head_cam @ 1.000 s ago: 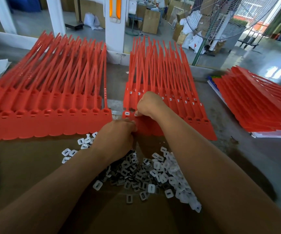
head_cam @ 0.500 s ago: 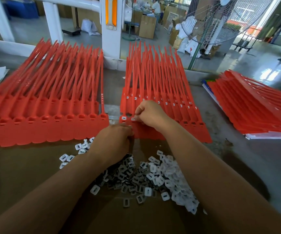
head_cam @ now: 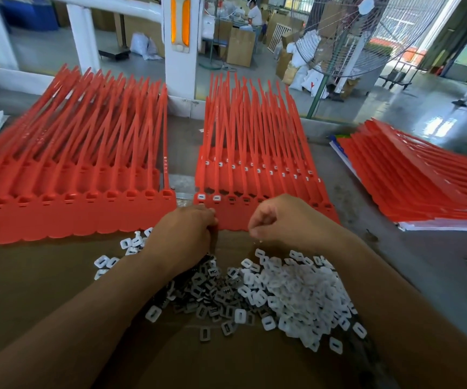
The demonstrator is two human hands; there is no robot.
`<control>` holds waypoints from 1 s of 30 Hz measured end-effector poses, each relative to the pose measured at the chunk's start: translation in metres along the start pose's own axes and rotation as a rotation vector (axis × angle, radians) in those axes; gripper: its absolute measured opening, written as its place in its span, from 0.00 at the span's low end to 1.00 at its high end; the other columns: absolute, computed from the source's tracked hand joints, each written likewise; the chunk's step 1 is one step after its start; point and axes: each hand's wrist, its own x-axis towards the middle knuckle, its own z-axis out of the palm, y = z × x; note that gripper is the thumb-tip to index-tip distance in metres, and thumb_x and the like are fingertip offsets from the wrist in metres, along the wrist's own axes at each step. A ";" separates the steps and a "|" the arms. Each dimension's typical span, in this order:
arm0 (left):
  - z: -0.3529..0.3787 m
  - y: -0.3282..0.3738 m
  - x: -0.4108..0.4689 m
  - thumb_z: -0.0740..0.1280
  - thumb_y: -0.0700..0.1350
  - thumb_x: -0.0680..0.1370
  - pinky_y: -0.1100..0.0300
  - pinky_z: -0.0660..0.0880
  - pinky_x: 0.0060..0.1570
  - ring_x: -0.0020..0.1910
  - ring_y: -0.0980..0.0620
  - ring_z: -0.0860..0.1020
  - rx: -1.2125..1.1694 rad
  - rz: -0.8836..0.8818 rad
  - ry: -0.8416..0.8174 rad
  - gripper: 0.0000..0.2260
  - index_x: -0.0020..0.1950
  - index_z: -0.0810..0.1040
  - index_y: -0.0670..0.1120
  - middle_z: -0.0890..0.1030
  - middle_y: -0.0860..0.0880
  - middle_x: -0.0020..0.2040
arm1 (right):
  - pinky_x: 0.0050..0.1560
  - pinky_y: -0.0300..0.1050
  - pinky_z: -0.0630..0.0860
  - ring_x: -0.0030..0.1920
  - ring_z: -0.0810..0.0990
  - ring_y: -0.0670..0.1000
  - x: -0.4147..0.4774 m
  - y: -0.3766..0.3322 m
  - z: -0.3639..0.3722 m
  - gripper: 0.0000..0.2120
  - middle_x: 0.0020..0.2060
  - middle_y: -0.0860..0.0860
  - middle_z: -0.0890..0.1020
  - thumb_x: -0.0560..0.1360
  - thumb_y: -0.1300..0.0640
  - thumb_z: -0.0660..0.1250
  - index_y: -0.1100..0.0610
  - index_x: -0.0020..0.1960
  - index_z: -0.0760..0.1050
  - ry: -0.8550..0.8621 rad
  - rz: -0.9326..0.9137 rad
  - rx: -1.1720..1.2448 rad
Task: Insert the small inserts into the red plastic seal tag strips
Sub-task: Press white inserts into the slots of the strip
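A sheet of red seal tag strips (head_cam: 254,175) lies straight ahead on the brown cardboard (head_cam: 44,290). Its two leftmost sockets in the front row hold white inserts (head_cam: 200,196), and the sockets beside them look bare. My left hand (head_cam: 187,237) rests at the sheet's near edge, its fingers curled under and hidden by the back of the hand. My right hand (head_cam: 282,220) hovers just above that edge, fingers curled with thumb against forefinger and no insert showing. A pile of loose white inserts (head_cam: 296,290) and darker ones (head_cam: 215,293) lies under my forearms.
A wider sheet of red strips (head_cam: 72,192) lies to the left. Another stack of red strips (head_cam: 409,178) rests at the right on the grey table. A white post (head_cam: 180,51) and a big wire fan (head_cam: 367,32) stand beyond the table.
My right hand has pulled back from the socket row toward me and now sits over the sheet's near edge. My left hand has stayed at that edge.
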 end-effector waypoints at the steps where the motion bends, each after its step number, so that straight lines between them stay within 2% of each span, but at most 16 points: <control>1: 0.000 0.000 0.000 0.57 0.36 0.74 0.62 0.60 0.66 0.67 0.54 0.67 0.001 -0.002 0.000 0.19 0.62 0.76 0.47 0.72 0.52 0.67 | 0.38 0.33 0.73 0.37 0.78 0.40 -0.004 0.001 -0.001 0.03 0.36 0.43 0.79 0.71 0.54 0.70 0.49 0.39 0.78 -0.009 0.006 -0.030; 6: 0.000 0.000 -0.002 0.57 0.36 0.74 0.61 0.63 0.64 0.66 0.53 0.69 0.005 -0.015 -0.006 0.18 0.61 0.76 0.46 0.73 0.51 0.65 | 0.34 0.29 0.70 0.34 0.76 0.39 -0.014 0.001 0.002 0.02 0.31 0.39 0.76 0.71 0.55 0.71 0.51 0.40 0.79 -0.046 0.049 -0.128; 10: 0.000 0.001 -0.002 0.57 0.35 0.74 0.60 0.64 0.64 0.65 0.52 0.70 0.012 -0.008 -0.006 0.18 0.61 0.77 0.46 0.73 0.51 0.65 | 0.39 0.34 0.71 0.43 0.76 0.43 -0.012 -0.001 0.008 0.06 0.38 0.41 0.76 0.70 0.53 0.71 0.53 0.46 0.80 -0.068 0.073 -0.200; 12: 0.000 0.001 -0.002 0.57 0.35 0.74 0.60 0.63 0.64 0.66 0.53 0.69 0.011 -0.012 -0.002 0.18 0.61 0.76 0.46 0.73 0.51 0.66 | 0.37 0.35 0.69 0.40 0.75 0.43 -0.012 -0.003 0.009 0.03 0.36 0.42 0.75 0.70 0.54 0.71 0.51 0.42 0.78 -0.075 0.086 -0.188; 15: -0.001 0.002 -0.002 0.57 0.35 0.73 0.60 0.64 0.63 0.65 0.53 0.70 0.015 -0.009 -0.003 0.18 0.60 0.77 0.46 0.73 0.51 0.65 | 0.31 0.33 0.68 0.34 0.73 0.41 -0.013 -0.005 0.009 0.10 0.33 0.43 0.75 0.71 0.58 0.70 0.48 0.34 0.72 -0.084 0.095 -0.169; 19: -0.001 0.002 -0.002 0.58 0.35 0.73 0.59 0.66 0.62 0.62 0.52 0.72 0.018 -0.007 -0.006 0.18 0.59 0.78 0.46 0.76 0.50 0.63 | 0.28 0.31 0.68 0.33 0.74 0.41 -0.015 -0.005 0.006 0.10 0.35 0.44 0.75 0.72 0.57 0.68 0.49 0.36 0.70 -0.058 0.098 -0.115; 22: -0.001 0.002 -0.002 0.57 0.35 0.73 0.58 0.67 0.61 0.61 0.52 0.73 0.019 -0.006 -0.007 0.17 0.58 0.78 0.46 0.76 0.50 0.61 | 0.28 0.35 0.74 0.31 0.79 0.45 -0.016 -0.002 0.002 0.07 0.34 0.48 0.80 0.72 0.59 0.68 0.52 0.37 0.72 -0.017 0.107 -0.041; 25: -0.001 0.003 -0.001 0.58 0.35 0.73 0.58 0.68 0.62 0.61 0.51 0.73 0.013 -0.009 -0.006 0.17 0.58 0.78 0.45 0.77 0.49 0.61 | 0.25 0.28 0.69 0.28 0.77 0.38 -0.015 0.001 0.000 0.07 0.31 0.46 0.81 0.69 0.61 0.69 0.53 0.36 0.73 0.021 0.102 -0.023; 27: -0.002 0.003 -0.002 0.57 0.35 0.73 0.57 0.68 0.61 0.61 0.51 0.73 0.011 -0.012 -0.007 0.17 0.58 0.78 0.45 0.77 0.49 0.61 | 0.24 0.26 0.65 0.29 0.74 0.39 -0.015 0.001 0.000 0.08 0.32 0.44 0.78 0.67 0.59 0.71 0.51 0.34 0.73 0.040 0.096 -0.050; 30: -0.002 0.003 -0.001 0.57 0.36 0.74 0.59 0.67 0.62 0.62 0.52 0.72 0.014 -0.008 -0.005 0.17 0.59 0.78 0.46 0.76 0.50 0.62 | 0.30 0.30 0.68 0.34 0.74 0.40 -0.015 0.002 0.000 0.11 0.35 0.43 0.77 0.65 0.57 0.75 0.49 0.35 0.72 0.062 0.064 -0.033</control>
